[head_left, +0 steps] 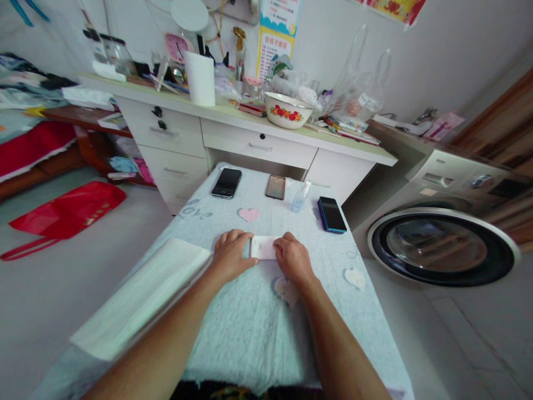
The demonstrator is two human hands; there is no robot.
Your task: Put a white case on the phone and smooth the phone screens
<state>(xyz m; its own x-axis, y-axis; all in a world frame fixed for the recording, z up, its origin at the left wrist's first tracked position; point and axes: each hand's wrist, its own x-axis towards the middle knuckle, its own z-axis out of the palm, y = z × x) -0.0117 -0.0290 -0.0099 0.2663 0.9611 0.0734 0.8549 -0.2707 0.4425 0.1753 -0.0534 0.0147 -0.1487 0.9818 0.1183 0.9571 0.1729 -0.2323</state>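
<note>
Pinching white phone-like slab [263,248] at one end with left hand [230,254], at the other with curled right hand [295,258], between table's [250,333] side edges. Advise holding level, pressing evenly.

The right hand [295,260] hides the right end of the flat white thing [263,249] in the middle — and the mark on it is too small to read. Both arms [175,328] run off the bottom edge. At the top, the wall chart [276,41] is cut off — its words are too tiny. The table [250,311] hides some of the desk [258,136] behind it. At the left, letters on the red bag [75,208] look blurry.
</note>
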